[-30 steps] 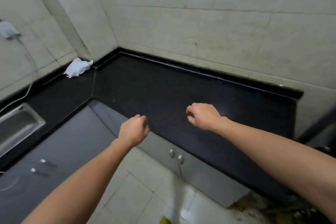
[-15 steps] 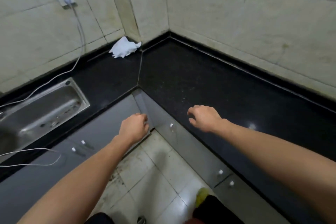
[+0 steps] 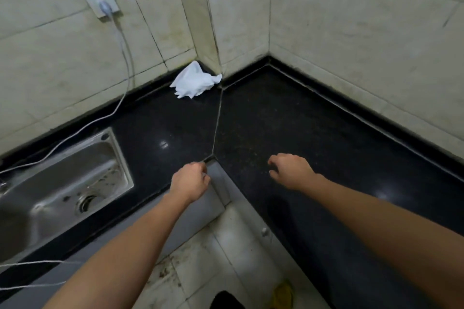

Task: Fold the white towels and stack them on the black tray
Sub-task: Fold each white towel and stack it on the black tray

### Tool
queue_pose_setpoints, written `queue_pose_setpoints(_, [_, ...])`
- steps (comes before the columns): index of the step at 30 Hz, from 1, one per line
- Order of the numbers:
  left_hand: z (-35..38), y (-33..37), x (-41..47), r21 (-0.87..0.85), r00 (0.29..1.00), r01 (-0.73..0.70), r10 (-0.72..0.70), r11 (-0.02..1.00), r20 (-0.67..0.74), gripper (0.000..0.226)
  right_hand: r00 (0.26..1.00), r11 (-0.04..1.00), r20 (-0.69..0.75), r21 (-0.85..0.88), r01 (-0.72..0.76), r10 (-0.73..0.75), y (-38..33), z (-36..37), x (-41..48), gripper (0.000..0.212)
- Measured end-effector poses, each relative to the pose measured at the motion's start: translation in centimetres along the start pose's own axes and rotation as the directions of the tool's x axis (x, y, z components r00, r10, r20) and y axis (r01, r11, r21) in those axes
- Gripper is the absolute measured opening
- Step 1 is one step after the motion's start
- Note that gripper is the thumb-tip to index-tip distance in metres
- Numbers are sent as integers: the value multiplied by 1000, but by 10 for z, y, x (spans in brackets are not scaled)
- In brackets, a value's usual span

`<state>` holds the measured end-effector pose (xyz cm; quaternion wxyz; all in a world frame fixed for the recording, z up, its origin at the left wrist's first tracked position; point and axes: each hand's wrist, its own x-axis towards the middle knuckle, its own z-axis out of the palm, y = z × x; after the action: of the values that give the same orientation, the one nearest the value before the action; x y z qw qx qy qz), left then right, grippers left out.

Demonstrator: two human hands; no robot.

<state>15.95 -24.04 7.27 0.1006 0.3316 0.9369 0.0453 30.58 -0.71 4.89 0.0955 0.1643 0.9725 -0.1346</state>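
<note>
A crumpled white towel [image 3: 194,81] lies in the back corner of the black counter [image 3: 288,120], against the tiled wall. My left hand [image 3: 190,181] hovers at the counter's inner front edge, fingers loosely curled, holding nothing. My right hand [image 3: 291,170] hovers over the counter to the right, fingers also loosely curled and empty. Both hands are well short of the towel. No black tray is in view.
A steel sink [image 3: 62,183] is set into the counter at the left. A white cable [image 3: 118,98] runs from a wall socket [image 3: 100,0] down across the counter past the sink. Grey cabinet doors [image 3: 195,211] and a tiled floor [image 3: 226,258] lie below.
The view has swung left and closer, bringing the corner, towel and sink toward the middle. Both hands keep the same loose pose in front of me.
</note>
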Motion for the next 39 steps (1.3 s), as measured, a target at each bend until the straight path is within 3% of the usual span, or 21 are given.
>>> queue_pose_setpoints(11, [-1, -72, 161, -52, 994, -16, 21, 999, 103, 21, 991, 998, 118, 6, -63, 62, -8, -7, 161, 34])
queue_pose_setpoints(20, [-22, -161, 330, -105, 989, -69, 82, 992, 122, 19, 989, 992, 86, 9, -124, 123, -52, -37, 353, 29])
queue_pose_setpoints(26, [-2, -208, 375, -160, 983, -29, 57, 987, 175, 18, 996, 996, 37, -19, -85, 85, -86, -35, 474, 32])
queue_pose_setpoints(32, [22, -245, 384, -210, 975, 26, 21, 977, 220, 17, 963, 989, 242, -117, -92, 118, -100, -8, 546, 49])
queue_pose_setpoints(34, [24, -253, 387, -212, 973, 27, 22, 977, 228, 16, 976, 991, 174, -19, -132, 133, -100, -3, 549, 46])
queue_pose_setpoints(36, [24, -259, 393, -225, 975, 33, 19, 974, 223, 16, 985, 976, -47, 152, -158, 167, -101, -9, 549, 33])
queue_pose_setpoints(39, [22, -260, 400, -250, 979, 43, 9, 967, 202, 16, 942, 942, -293, 331, -62, 165, -108, -37, 543, 17])
